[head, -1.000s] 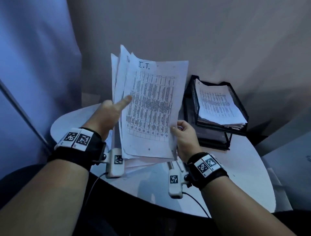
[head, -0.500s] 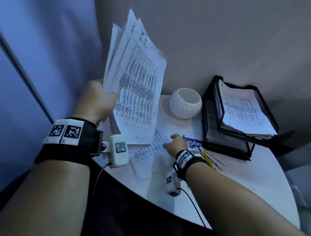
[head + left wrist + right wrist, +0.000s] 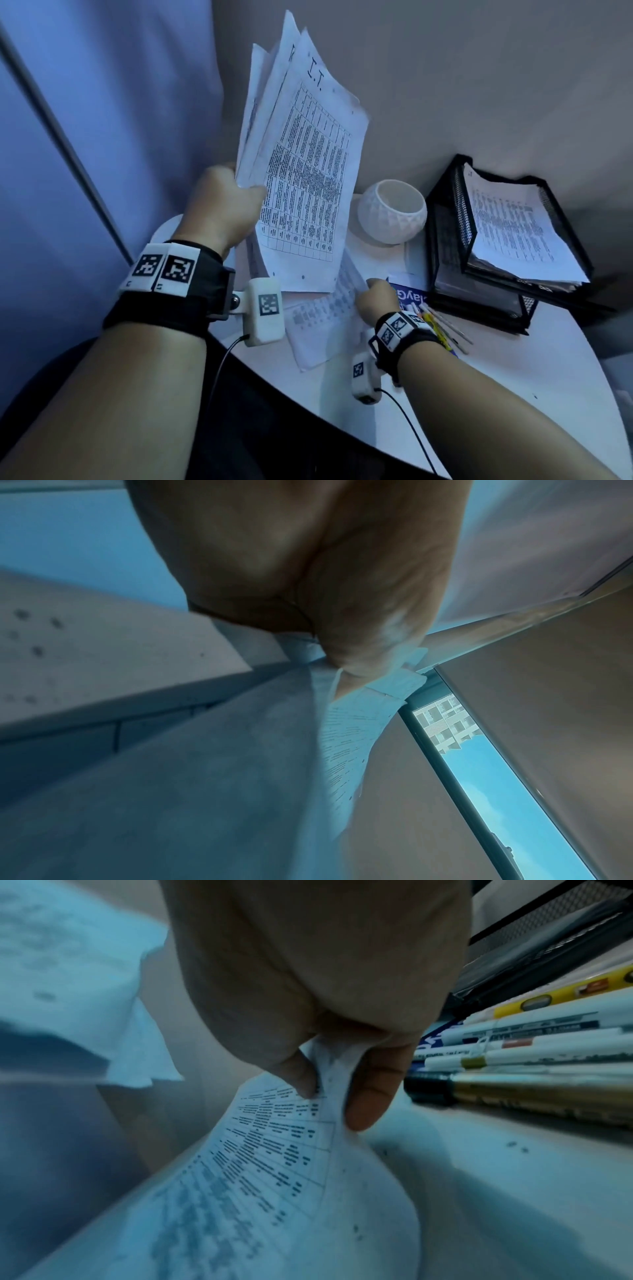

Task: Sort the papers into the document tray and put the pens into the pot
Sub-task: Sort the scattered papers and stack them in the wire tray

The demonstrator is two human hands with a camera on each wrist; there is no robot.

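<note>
My left hand grips a stack of printed papers and holds it upright above the table's left side; the left wrist view shows the thumb pressed on the stack's edge. My right hand is low on the table and pinches the edge of a loose printed sheet; in the right wrist view, thumb and finger pinch that sheet. Several pens lie just right of this hand, also close by as pens in the right wrist view. A white faceted pot stands empty behind.
A black mesh document tray with two levels stands at the back right, with printed papers on its top level. A blue printed card lies under the pens. The round white table has bare surface at the front right.
The right hand let go of the stack, dropped to the table and took hold of a loose sheet. The left hand lifted the stack up and to the left, uncovering the pot and pens.
</note>
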